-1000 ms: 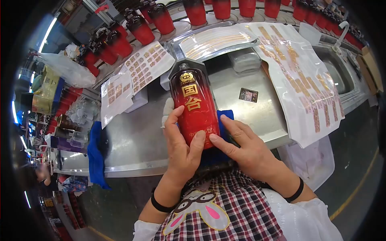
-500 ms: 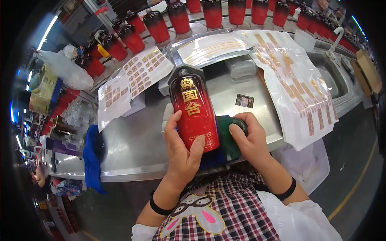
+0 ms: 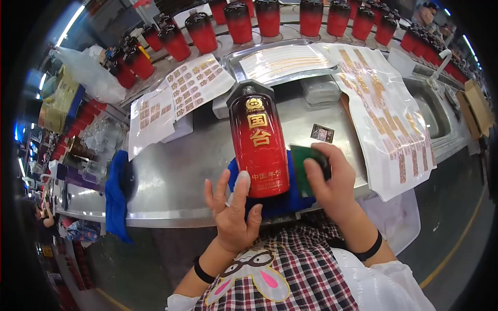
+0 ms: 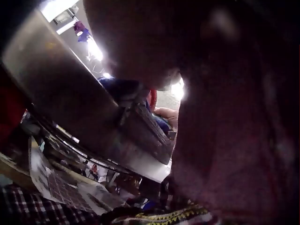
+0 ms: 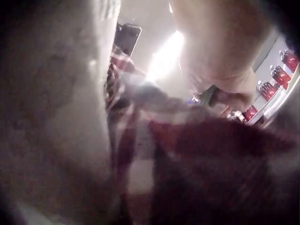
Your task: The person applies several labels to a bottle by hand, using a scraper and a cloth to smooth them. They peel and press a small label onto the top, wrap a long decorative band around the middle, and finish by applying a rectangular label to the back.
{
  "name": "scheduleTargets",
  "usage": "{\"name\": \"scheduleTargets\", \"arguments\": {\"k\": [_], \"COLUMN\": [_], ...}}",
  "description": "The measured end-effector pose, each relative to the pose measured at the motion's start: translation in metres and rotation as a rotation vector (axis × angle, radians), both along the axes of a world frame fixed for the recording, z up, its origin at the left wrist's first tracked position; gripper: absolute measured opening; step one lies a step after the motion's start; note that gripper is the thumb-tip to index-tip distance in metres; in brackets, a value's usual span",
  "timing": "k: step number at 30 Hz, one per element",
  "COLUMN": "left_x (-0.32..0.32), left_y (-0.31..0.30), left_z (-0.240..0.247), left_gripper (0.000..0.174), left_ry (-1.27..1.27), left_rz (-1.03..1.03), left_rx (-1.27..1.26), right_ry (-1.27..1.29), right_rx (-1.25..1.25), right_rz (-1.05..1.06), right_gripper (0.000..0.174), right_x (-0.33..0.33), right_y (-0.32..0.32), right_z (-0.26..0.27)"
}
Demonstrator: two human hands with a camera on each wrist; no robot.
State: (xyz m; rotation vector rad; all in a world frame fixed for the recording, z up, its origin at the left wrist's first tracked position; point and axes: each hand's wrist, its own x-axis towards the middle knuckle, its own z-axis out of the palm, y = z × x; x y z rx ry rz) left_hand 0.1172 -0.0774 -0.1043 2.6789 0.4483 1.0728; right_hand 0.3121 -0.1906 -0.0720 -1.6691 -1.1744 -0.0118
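Note:
A red-and-black bottle (image 3: 261,155) with gold characters lies face up on a blue cloth (image 3: 296,179), its neck pointing away from me. At its lower left edge is my left hand (image 3: 236,220), fingers spread, one white-covered fingertip overlapping the glass in the head view. Just right of the bottle, my right hand (image 3: 337,181) grips a flat green scraper (image 3: 305,163) with a dark grip, the thumb on the near side. The scraper's blade stands close to the bottle's right side. In both wrist views the work is mostly hidden by dark, blurred shapes.
Sheets of gold decals (image 3: 194,85) lie at the left, and a long decal sheet (image 3: 384,124) drapes at the right. A metal tray (image 3: 236,62) holds white strips. Several red bottles (image 3: 270,20) stand along the back. A small dark card (image 3: 322,133) and a blue rag (image 3: 116,197) are on the metal table.
My right hand has left the bottle's lower end, picked up the green scraper and raised it beside the bottle. My left hand has let go of the bottle's side and moved down, fingers spread.

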Motion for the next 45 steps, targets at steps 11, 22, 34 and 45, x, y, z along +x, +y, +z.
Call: {"name": "scheduleTargets", "arguments": {"k": [11, 22, 34, 45], "left_x": [-0.010, 0.025, -0.009, -0.016], "left_y": [0.006, 0.039, 0.018, 0.021], "left_z": [-0.009, 0.049, 0.003, -0.016], "left_gripper": [0.058, 0.047, 0.057, 0.055], "left_ry": [0.003, 0.170, 0.067, -0.014], "left_rz": [-0.022, -0.249, -0.062, -0.090], "left_rx": [-0.038, 0.160, -0.044, -0.208], "right_ry": [-0.206, 0.457, -0.458, -0.305], "right_rx": [0.056, -0.011, -0.308, -1.245], "right_rz": [0.599, 0.138, -0.115, -0.391], "right_gripper": [0.033, 0.027, 0.033, 0.062], "right_x": [-0.003, 0.020, 0.164, 0.379], "right_y": [-0.014, -0.025, -0.044, -0.039], "right_z": [0.022, 0.017, 0.088, -0.008]}}
